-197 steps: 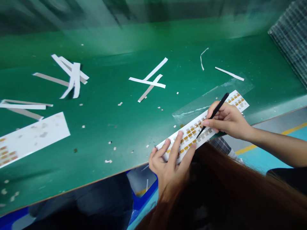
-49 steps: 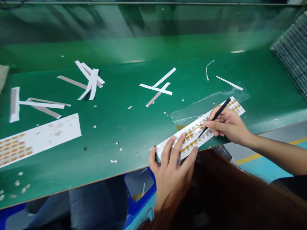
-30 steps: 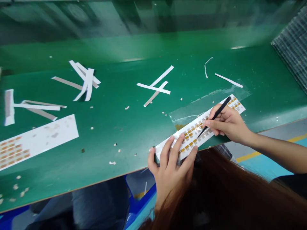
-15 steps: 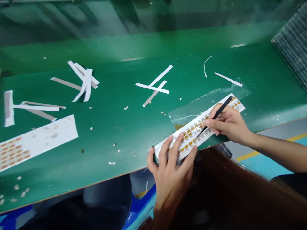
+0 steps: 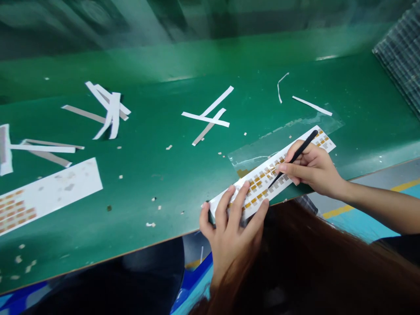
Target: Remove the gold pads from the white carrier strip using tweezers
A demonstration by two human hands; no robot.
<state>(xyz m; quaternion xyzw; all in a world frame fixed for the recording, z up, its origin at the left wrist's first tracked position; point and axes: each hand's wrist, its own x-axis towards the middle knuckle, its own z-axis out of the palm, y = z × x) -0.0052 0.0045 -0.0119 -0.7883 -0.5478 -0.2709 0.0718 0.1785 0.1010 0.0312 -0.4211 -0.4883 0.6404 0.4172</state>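
A long white backing strip (image 5: 269, 175) lies slanted across the front edge of the green bench (image 5: 147, 170), carrying rows of small amber and grey patches. My left hand (image 5: 231, 232) rests on its lower end with the fingers spread, pressing it down. My right hand (image 5: 311, 168) grips black pointed tweezers (image 5: 297, 157), their tip touching the patches mid-strip. Under the strip's far half lies a clear plastic film (image 5: 282, 142). Part of the strip is hidden beneath my hands.
A second white sheet with amber patches (image 5: 49, 194) lies at the left. Long white and grey offcut strips (image 5: 110, 113) and small flecks are scattered across the bench. A mesh rack (image 5: 398, 57) stands at the top right. Long hair (image 5: 295, 262) covers the lower right; a blue crate (image 5: 193, 280) sits below the bench.
The view has drifted slightly, so the offcuts on the bench sit a little further left. Both hands stay on the strip, and the tweezers remain at the same patches.
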